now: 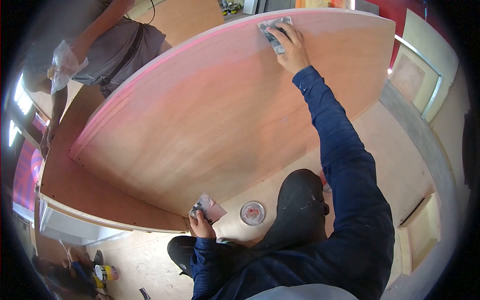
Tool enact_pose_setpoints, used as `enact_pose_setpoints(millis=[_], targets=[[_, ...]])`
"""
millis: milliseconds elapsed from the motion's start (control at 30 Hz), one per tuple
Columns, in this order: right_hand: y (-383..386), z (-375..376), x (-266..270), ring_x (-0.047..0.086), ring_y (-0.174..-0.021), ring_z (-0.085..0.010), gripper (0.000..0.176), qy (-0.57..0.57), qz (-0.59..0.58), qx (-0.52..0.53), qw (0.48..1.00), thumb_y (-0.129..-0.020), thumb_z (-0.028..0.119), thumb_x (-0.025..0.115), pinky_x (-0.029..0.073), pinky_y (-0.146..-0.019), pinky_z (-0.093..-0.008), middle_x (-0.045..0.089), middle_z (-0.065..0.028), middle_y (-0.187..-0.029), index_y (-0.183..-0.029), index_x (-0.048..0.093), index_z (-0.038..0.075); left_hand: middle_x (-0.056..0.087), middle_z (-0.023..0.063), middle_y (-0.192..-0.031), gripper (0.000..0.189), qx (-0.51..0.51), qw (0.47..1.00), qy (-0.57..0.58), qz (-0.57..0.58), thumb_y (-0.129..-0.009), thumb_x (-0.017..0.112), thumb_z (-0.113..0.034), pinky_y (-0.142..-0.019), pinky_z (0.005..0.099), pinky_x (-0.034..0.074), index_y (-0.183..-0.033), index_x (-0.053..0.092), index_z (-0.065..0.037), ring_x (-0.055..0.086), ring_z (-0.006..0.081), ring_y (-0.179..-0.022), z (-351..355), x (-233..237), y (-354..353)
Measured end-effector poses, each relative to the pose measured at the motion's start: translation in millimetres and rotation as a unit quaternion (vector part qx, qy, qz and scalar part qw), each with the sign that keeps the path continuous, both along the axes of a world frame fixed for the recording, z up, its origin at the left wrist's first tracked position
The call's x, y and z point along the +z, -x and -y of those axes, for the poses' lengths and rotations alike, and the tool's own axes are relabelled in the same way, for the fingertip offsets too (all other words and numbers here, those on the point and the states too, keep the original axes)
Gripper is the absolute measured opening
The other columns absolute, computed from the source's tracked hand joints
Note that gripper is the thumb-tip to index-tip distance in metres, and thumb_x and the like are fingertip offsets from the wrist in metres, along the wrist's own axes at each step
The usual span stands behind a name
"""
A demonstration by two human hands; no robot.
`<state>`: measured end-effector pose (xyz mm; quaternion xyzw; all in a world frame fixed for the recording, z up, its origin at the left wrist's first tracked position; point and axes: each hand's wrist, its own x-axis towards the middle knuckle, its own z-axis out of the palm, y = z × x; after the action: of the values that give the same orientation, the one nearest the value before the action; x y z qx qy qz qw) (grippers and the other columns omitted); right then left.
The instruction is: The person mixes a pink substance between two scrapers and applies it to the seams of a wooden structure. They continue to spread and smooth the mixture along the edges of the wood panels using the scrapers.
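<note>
At the far left we see another person (107, 47) in a grey top leaning over the bench, with a clear plastic bag (65, 62) wrapped over one hand. Low in that corner a few paint tins (105, 272) stand on the floor.

Moving right, our left hand (201, 226) sits just at the near edge of the plywood panel (225, 115). Its fingers are curled closed round a small scraper (209, 207), a flat blade smeared with grey and dark filler. It may be a piece of card instead, as the view is too small to be sure. Just beside it on the floor lies a round lid (252, 213) with something reddish in it.

The plywood panel fills the middle. It is a big, smooth, pinkish-brown sheet resting on a larger board, with a paler, chalky patch towards its far edge.

On that patch, upper right, our right hand (290, 49) reaches out on a blue sleeve. Its fingers are stretched over a wide scraper (275, 31) and grip it flat against the wood. The blade is mottled grey.
</note>
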<state>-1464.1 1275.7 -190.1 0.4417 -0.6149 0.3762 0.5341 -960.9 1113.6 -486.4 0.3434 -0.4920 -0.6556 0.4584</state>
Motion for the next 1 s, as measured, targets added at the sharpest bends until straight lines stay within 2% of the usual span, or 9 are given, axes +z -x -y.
enact_pose_setpoints(millis=[67, 233, 333, 567, 767, 833, 900, 967, 1000], targets=[[0.5, 0.8, -0.8, 0.047, -0.118, -0.0328, 0.07, 0.004, -0.009, -0.003, 1.0, -0.06, -0.01, 0.062, 0.039, -0.101, -0.0428, 0.052, -0.007, -0.126, -0.124, 0.06, 0.02, 0.06, 0.0078, -0.116, 0.026, -0.009, 1.0, 0.005, -0.022, -0.097, 0.049, -0.006, -0.096, 0.0303, 0.042, -0.121, 0.051, 0.001, 0.056, 0.0172, -0.104, -0.2, 0.2, 1.0], [1.1, 4.5, -0.9, 0.048, -0.117, -0.034, 0.072, 0.016, -0.024, -0.003, 1.0, -0.059, -0.012, 0.06, 0.039, -0.102, -0.0426, 0.052, -0.0083, -0.126, -0.124, 0.06, 0.019, 0.059, 0.0082, -0.117, 0.028, 0.006, 0.999, 0.019, 0.051, -0.097, 0.05, -0.007, -0.096, 0.0297, 0.042, -0.123, 0.05, 0.001, 0.056, 0.0172, -0.105, -6.7, 14.8, 6.4], [4.1, 6.1, -1.7, 0.048, -0.117, -0.0339, 0.072, 0.025, -0.032, -0.007, 0.999, -0.059, -0.012, 0.06, 0.039, -0.102, -0.0427, 0.052, -0.008, -0.126, -0.124, 0.06, 0.019, 0.059, 0.0089, -0.118, 0.029, 0.023, 0.998, -0.025, 0.043, -0.097, 0.051, -0.008, -0.096, 0.0297, 0.042, -0.124, 0.05, 0.001, 0.056, 0.0178, -0.105, -6.8, 12.0, 7.3], [9.2, 11.9, -1.4, 0.048, -0.117, -0.0337, 0.071, 0.031, -0.038, -0.006, 0.999, -0.06, -0.012, 0.059, 0.038, -0.102, -0.0424, 0.052, -0.0074, -0.126, -0.124, 0.06, 0.019, 0.059, 0.0102, -0.12, 0.03, -0.001, 0.999, -0.022, 0.04, -0.097, 0.052, -0.009, -0.096, 0.0301, 0.042, -0.125, 0.05, 0.002, 0.056, 0.0195, -0.108, -0.3, -0.8, 4.8], [-8.6, -2.1, -15.4, 0.047, -0.119, -0.0311, 0.068, -0.025, -0.006, -0.007, 1.0, -0.061, -0.007, 0.064, 0.038, -0.103, -0.0438, 0.051, -0.0082, -0.126, -0.125, 0.06, 0.019, 0.061, 0.0095, -0.115, 0.027, -0.057, 0.998, -0.005, 0.007, -0.097, 0.051, -0.01, -0.091, 0.035, 0.048, -0.122, 0.051, 0.0, 0.06, 0.0199, -0.102, -8.7, 11.9, 15.6], [-25.1, -11.8, -32.3, 0.047, -0.119, -0.031, 0.066, -0.056, 0.001, -0.005, 0.998, -0.064, -0.005, 0.064, 0.037, -0.103, -0.0443, 0.051, -0.009, -0.126, -0.126, 0.059, 0.017, 0.063, 0.0092, -0.112, 0.023, -0.155, 0.987, -0.043, -0.026, -0.098, 0.049, -0.012, -0.085, 0.0402, 0.053, -0.119, 0.052, -0.004, 0.064, 0.022, -0.098, -15.5, 31.1, 23.3], [-48.7, -18.6, -57.6, 0.051, -0.119, -0.0345, 0.063, -0.121, 0.063, 0.11, 0.985, -0.067, -0.014, 0.053, 0.042, -0.103, -0.0407, 0.056, -0.0118, -0.126, -0.125, 0.06, 0.012, 0.063, 0.0088, -0.111, 0.022, -0.19, 0.973, -0.101, -0.084, -0.098, 0.048, -0.014, -0.082, 0.0415, 0.055, -0.119, 0.052, -0.005, 0.065, 0.0227, -0.098, -15.4, 35.6, 37.6], [-133.6, -22.5, -80.5, 0.052, -0.12, -0.0335, 0.061, -0.153, 0.195, 0.217, 0.944, -0.068, -0.015, 0.049, 0.04, -0.105, -0.0406, 0.057, -0.0139, -0.128, -0.123, 0.059, 0.006, 0.064, 0.0084, -0.111, 0.022, -0.221, 0.951, -0.162, -0.141, -0.099, 0.047, -0.016, -0.08, 0.0427, 0.056, -0.119, 0.052, -0.007, 0.065, 0.0234, -0.097, -15.2, 34.5, 54.6], [-165.6, -18.8, -105.0, 0.053, -0.121, -0.0312, 0.061, -0.157, 0.328, 0.373, 0.854, -0.066, -0.015, 0.046, 0.041, -0.104, -0.0391, 0.055, -0.0137, -0.131, -0.122, 0.06, 0.004, 0.064, 0.008, -0.111, 0.024, -0.248, 0.936, -0.191, -0.162, -0.099, 0.046, -0.017, -0.08, 0.042, 0.056, -0.12, 0.052, -0.007, 0.065, 0.0233, -0.097, -14.3, 32.5, 66.2]])
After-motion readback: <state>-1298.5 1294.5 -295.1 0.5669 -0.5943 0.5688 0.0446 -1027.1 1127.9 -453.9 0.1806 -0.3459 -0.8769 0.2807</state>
